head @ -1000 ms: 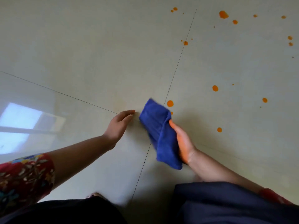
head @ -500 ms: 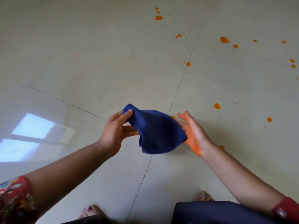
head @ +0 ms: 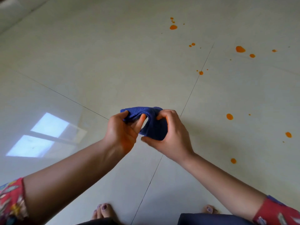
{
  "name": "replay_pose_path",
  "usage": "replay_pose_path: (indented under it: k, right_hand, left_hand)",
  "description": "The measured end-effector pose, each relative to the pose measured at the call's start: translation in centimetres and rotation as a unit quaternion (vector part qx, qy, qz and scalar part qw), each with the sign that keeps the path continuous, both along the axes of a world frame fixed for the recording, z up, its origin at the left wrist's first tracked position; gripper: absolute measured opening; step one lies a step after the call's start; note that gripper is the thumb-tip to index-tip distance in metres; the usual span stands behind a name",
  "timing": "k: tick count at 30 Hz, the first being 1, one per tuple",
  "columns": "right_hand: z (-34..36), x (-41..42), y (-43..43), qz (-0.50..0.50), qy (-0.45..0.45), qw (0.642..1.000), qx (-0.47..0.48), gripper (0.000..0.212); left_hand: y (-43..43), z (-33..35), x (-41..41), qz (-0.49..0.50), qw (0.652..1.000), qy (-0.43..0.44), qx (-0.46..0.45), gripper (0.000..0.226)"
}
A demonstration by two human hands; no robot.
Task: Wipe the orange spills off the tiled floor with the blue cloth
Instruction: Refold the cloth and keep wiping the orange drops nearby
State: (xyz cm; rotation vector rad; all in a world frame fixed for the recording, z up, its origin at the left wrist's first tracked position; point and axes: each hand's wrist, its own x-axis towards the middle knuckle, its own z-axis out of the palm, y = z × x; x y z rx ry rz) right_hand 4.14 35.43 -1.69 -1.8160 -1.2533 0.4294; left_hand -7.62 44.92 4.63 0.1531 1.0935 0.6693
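I have the small dark-blue terry cloth [head: 152,125] bunched up off the floor between both hands, my left hand [head: 120,132] pinching its near edge with curled fingers and my right hand [head: 172,135] wrapped around the rest. The pale glossy tiled floor [head: 100,65] shows many round orange spills [head: 229,116] to my right and further ahead, all untouched. I judge most of the wiping remains.
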Motion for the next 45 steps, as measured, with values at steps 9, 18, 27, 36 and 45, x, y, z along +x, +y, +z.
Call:
replay_pose_path:
  k: [9, 18, 27, 36, 45]
  right_hand:
    - [-0.8, 2.5, 2.4, -0.043, 0.061, 0.996, -0.046, 0.024]
    - [-1.2, 3.0, 3.5, 0.226, 0.148, 0.914, -0.304, 0.026]
    - [-2.2, 2.2, 4.2, 0.179, 0.349, 0.876, -0.281, 0.014]
    - [-1.4, 4.2, 2.6, 0.248, 0.397, 0.812, -0.349, 0.030]
    - [2.4, 2.8, 3.4, 0.241, 0.368, 0.857, -0.269, 0.029]
  left_hand:
    - [2.7, -0.5, -0.1, 0.079, 0.996, 0.034, 0.034, 0.023]
    - [3.9, -8.1, -6.1, 0.061, 0.871, 0.479, 0.088, 0.032]
    - [1.6, -10.5, -8.0, -0.444, 0.696, 0.304, 0.475, 0.026]
    - [2.3, -10.7, -9.5, -0.527, 0.625, 0.257, 0.515, 0.021]
    - [0.7, -7.5, -7.1, -0.431, 0.702, 0.267, 0.499, 0.039]
